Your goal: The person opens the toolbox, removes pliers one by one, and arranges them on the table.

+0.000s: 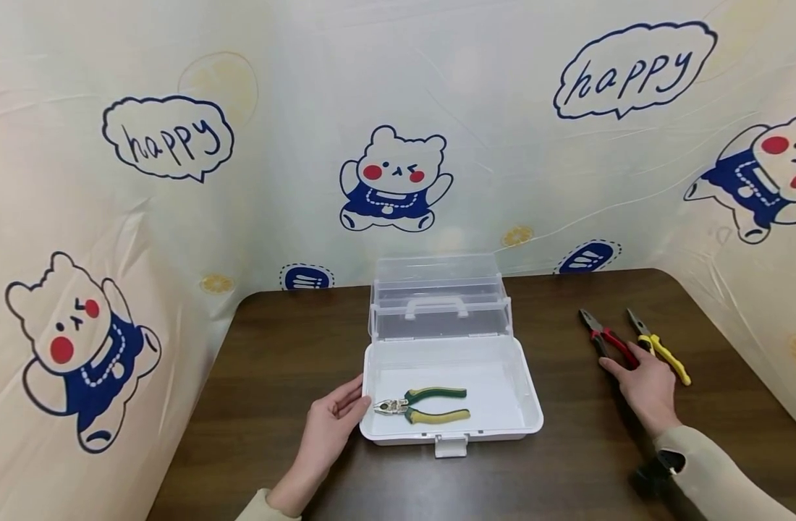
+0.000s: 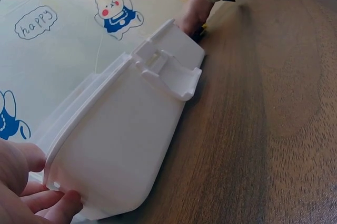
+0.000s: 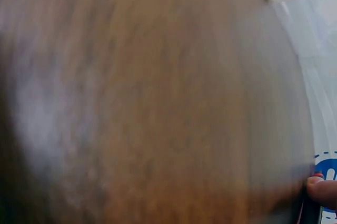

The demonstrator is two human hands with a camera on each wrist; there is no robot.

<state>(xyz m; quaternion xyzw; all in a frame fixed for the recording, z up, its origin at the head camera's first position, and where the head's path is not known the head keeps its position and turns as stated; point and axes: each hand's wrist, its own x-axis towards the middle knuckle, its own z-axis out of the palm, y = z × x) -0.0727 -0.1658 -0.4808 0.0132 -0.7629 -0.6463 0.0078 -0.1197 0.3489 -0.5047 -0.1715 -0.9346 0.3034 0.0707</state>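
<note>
A white toolbox (image 1: 528,394) stands on the table with its clear lid raised. Inside lie green-and-yellow combination pliers (image 1: 437,416), jaws toward the left wall. At the box's left side my left hand (image 1: 329,427) pinches the rim, thumb on top and fingers curled against the outer wall; the left wrist view shows this hand (image 2: 31,192) close up. My right hand (image 1: 648,387) grips the handles of red-and-black pliers (image 1: 593,327) lying right of the box. In the right wrist view only a thumb (image 3: 324,190) shows, against a handle. Yellow-handled needle-nose pliers (image 1: 671,360) lie just beside.
The dark wooden table (image 1: 274,354) has rounded back corners. A printed cloth (image 1: 294,181) hangs behind and at both sides. Toward the back, the clear lid (image 1: 437,278) with its handle stands upright. A latch (image 1: 451,446) hangs at the box front.
</note>
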